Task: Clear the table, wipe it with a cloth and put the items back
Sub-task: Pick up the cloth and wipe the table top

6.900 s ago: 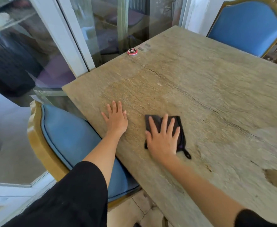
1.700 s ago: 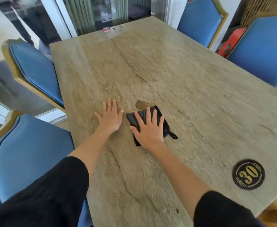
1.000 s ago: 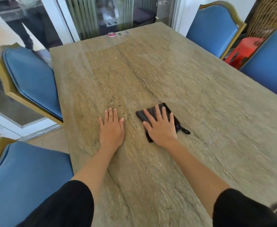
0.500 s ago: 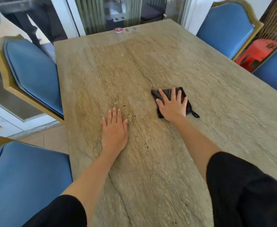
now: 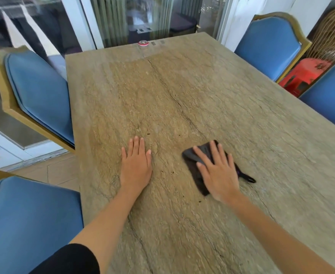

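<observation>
A dark folded cloth (image 5: 192,157) lies on the beige stone table (image 5: 192,91), a little right of its middle. My right hand (image 5: 218,173) presses flat on the cloth with straight, spread fingers and covers most of it; a small loop of the cloth sticks out to the right. My left hand (image 5: 136,165) rests flat on the bare tabletop, a hand's width to the left of the cloth, fingers straight and together.
A small red round button (image 5: 143,43) sits at the table's far edge by the glass door. Blue padded chairs stand at the left (image 5: 40,95), near left (image 5: 30,224), far right (image 5: 269,46) and right (image 5: 328,99). A red plastic stool (image 5: 303,76) stands behind the right chairs.
My right hand has drawn the cloth back toward me and slightly right across the table since half a second ago. The left hand has stayed flat in about the same place.
</observation>
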